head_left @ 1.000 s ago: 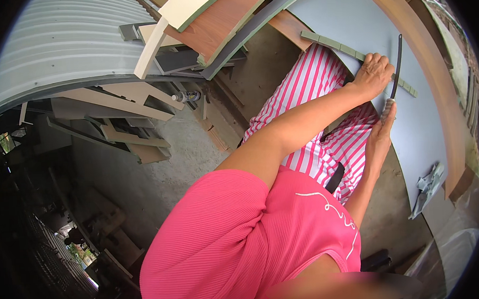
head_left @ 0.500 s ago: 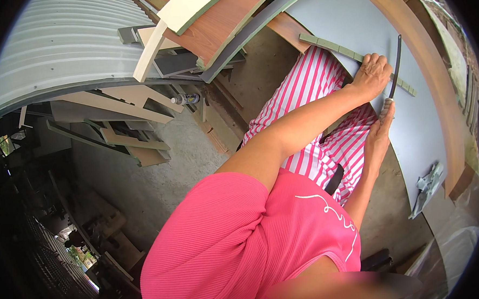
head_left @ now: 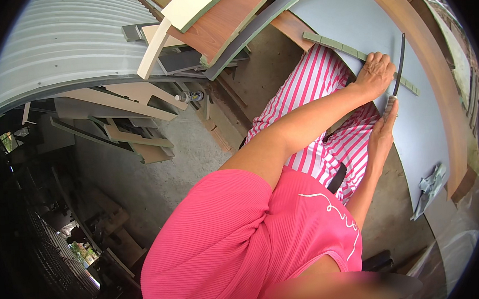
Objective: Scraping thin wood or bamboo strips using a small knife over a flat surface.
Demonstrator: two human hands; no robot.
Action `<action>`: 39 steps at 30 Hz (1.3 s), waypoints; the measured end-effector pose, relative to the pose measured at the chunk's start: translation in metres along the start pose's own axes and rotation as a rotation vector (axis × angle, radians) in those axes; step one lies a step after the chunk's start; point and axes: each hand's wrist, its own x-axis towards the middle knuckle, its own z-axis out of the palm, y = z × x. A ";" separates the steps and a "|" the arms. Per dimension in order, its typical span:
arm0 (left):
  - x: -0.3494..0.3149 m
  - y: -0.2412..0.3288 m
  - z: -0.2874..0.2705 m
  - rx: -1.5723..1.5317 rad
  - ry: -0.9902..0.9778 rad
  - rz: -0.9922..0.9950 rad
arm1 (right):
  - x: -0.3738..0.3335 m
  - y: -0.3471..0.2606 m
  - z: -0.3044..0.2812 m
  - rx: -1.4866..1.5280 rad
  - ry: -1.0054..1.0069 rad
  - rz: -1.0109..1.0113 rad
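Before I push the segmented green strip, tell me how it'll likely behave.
The segmented green strip is probably stiff, lying straight across the blue-grey board. It may part at the dark lines crossing it. Being narrow, it's likely light.

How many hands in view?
2. The left hand holds the green strip on the grey board; the right hand grips the handle of a long dark tool. The dark left side could hide others.

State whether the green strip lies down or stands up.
Lying down: the green strip stretches across the grey panel, beneath the left hand.
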 end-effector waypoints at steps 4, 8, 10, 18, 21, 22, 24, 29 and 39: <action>0.000 0.000 0.000 -0.016 0.009 0.004 | -0.020 0.000 -0.004 -0.012 -0.040 0.094; 0.001 -0.003 -0.001 -0.016 0.014 0.016 | -0.031 0.010 0.000 0.014 0.011 0.016; 0.001 -0.003 -0.001 -0.030 0.014 0.012 | -0.025 0.008 0.000 -0.003 0.012 0.016; -0.001 -0.002 -0.001 -0.019 0.023 0.016 | -0.006 -0.006 -0.003 0.017 -0.036 0.124; -0.001 -0.002 -0.002 -0.029 0.030 0.022 | -0.006 -0.006 -0.005 0.011 -0.041 0.119; -0.001 -0.002 -0.002 -0.031 0.037 0.026 | -0.006 -0.005 -0.004 0.011 -0.041 0.121; 0.000 -0.002 -0.002 -0.029 0.028 0.023 | -0.006 -0.002 -0.001 -0.004 -0.011 0.078; -0.001 -0.002 -0.003 -0.023 0.031 0.022 | -0.006 -0.006 -0.003 0.000 -0.046 0.136; -0.001 -0.001 -0.003 -0.026 0.043 0.022 | -0.007 -0.003 0.000 0.013 -0.016 0.113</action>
